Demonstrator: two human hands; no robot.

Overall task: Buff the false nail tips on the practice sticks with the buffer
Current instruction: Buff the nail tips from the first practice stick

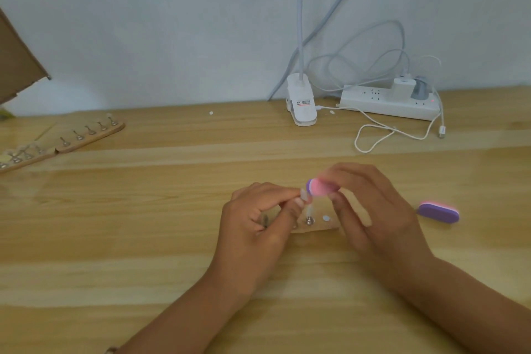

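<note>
My left hand (pixel 258 215) pinches a clear false nail tip (pixel 304 194) on its small practice stick between thumb and forefinger. My right hand (pixel 370 207) grips a pink and purple buffer (pixel 317 187), blurred, with its end against the nail tip. Below my hands lies a wooden holder strip (pixel 316 225) with another practice stick (pixel 309 217) standing in it and a loose nail tip (pixel 325 218) beside that. Part of the strip is hidden by my hands.
A second purple and pink buffer (pixel 438 212) lies on the wooden table to the right. Two more wooden strips with several sticks (pixel 89 133) sit at far left. A white clip lamp (pixel 300 103), power strip (pixel 390 102) and cables stand at the back by the wall.
</note>
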